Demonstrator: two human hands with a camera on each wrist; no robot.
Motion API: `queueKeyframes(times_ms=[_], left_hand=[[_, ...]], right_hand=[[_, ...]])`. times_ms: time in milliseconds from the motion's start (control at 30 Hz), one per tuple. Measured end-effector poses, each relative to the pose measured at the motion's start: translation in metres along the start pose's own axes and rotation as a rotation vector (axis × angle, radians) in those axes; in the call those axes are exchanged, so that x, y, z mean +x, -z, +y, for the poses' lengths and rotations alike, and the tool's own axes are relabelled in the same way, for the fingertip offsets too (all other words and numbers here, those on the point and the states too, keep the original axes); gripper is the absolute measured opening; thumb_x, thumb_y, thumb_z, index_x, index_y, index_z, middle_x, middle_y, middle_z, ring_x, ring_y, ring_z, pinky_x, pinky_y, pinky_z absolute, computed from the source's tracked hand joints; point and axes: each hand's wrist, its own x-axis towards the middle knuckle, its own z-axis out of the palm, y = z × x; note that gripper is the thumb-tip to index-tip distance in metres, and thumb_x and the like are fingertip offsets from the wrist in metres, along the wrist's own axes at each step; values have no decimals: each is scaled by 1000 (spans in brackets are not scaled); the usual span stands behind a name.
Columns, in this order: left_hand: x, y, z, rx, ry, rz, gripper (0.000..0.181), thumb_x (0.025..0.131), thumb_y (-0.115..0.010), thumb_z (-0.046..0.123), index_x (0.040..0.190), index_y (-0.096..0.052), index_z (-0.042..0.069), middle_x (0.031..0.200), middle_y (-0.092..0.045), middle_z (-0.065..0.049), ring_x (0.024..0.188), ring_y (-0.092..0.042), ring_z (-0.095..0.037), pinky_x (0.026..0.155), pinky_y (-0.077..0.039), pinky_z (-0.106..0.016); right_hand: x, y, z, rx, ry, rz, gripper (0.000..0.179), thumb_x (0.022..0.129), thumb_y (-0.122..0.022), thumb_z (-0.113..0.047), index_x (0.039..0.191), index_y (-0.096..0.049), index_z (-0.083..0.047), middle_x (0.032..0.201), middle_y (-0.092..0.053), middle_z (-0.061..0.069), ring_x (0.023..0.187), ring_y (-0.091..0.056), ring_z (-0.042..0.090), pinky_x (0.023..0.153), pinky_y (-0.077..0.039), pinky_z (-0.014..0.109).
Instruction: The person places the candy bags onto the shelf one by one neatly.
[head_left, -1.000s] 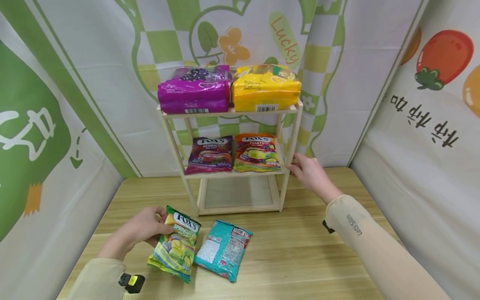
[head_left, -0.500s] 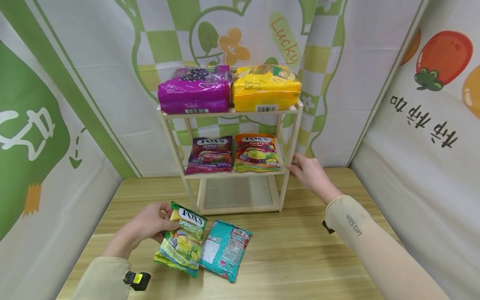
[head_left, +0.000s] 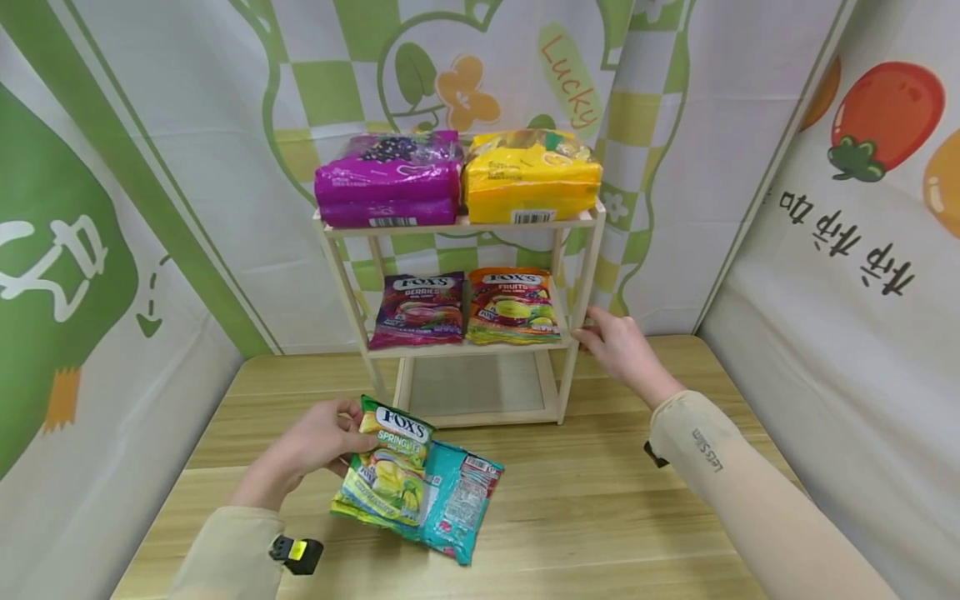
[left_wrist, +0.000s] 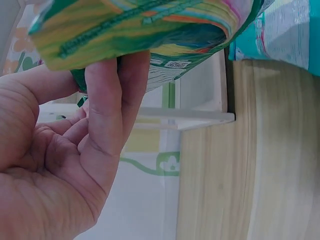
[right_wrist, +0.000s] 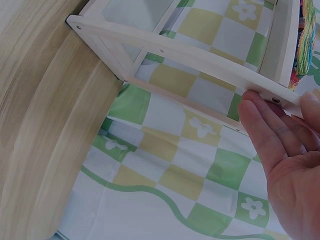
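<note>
My left hand (head_left: 327,437) pinches the upper left side of a green and yellow Fox's candy bag (head_left: 390,471), tilted above the table. In the left wrist view, thumb and fingers hold the edge of this bag (left_wrist: 125,30). Partly behind it, a teal candy bag (head_left: 461,500) lies back side up on the table. My right hand (head_left: 621,348) grips the right front post of a small wooden shelf rack (head_left: 480,348) at middle-shelf height. In the right wrist view, fingertips of the right hand (right_wrist: 285,145) touch one side of the post, the thumb the other.
A purple bag (head_left: 390,183) and a yellow bag (head_left: 532,179) sit on the rack's top. Berries (head_left: 422,310) and Fruits (head_left: 513,307) candy bags lean on the middle shelf. The bottom panel (head_left: 476,387) stands just behind the teal bag. Printed fabric walls surround the table (head_left: 600,517).
My left hand has moved right and slightly away from me with the green and yellow bag, which now covers part of the teal bag. The right hand stays on the post.
</note>
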Motion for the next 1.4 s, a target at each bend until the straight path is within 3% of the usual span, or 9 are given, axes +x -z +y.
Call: queueKeyframes(times_ms=[633, 867, 1400], left_hand=[[16, -17, 2, -55, -9, 38, 42, 92, -76, 13, 119, -49, -3, 86, -65, -12, 68, -67, -21, 59, -63, -37], [23, -23, -1, -91, -16, 52, 38, 93, -76, 14, 116, -50, -2, 79, -62, -8, 65, -65, -19, 60, -62, -37], [38, -35, -14, -160, -36, 91, 39, 94, -73, 12, 120, -49, -4, 89, -67, -12, 70, -67, -21, 60, -62, -35]], right_hand=[[1, -1, 1, 10, 12, 7, 15, 106, -58, -16, 105, -62, -2, 97, -76, 19, 85, -73, 28, 63, -59, 36], [1, -1, 1, 24, 12, 3, 16, 106, -57, -16, 108, -62, -1, 102, -75, 24, 87, -74, 30, 63, -59, 36], [0, -2, 2, 38, 24, 16, 19, 106, -57, -15, 116, -62, 1, 107, -74, 24, 92, -75, 33, 70, -64, 42]])
